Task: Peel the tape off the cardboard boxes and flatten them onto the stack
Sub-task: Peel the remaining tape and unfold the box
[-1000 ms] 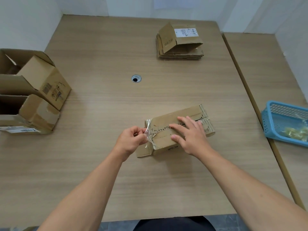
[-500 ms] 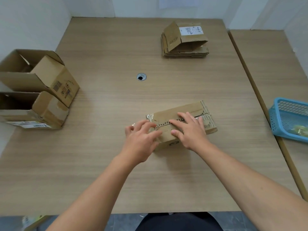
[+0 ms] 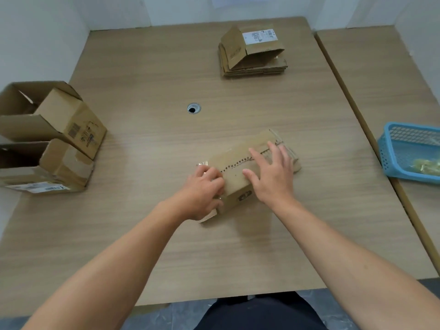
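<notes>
A small brown cardboard box (image 3: pixel 238 177) lies on its side in the middle of the wooden table (image 3: pixel 147 144). A perforated seam runs along its top. Clear tape (image 3: pixel 202 164) sticks out crumpled at its left end. My left hand (image 3: pixel 202 194) is curled over that end, fingers pinching at the tape. My right hand (image 3: pixel 271 172) lies flat on the box top with fingers spread, pressing it down. A stack of flattened boxes (image 3: pixel 252 65) sits at the far side of the table, its top piece partly folded up.
Two open cardboard boxes lie on their sides at the left edge, one (image 3: pixel 54 120) behind the other (image 3: pixel 45 167). A blue plastic basket (image 3: pixel 390 153) with crumpled tape inside stands on the adjoining table to the right. A cable hole (image 3: pixel 193 108) is mid-table.
My left hand let the pulled tape go slack, moved onto the box's left end and curled its fingers there. My right hand stayed on the box top. The camera view shifted slightly.
</notes>
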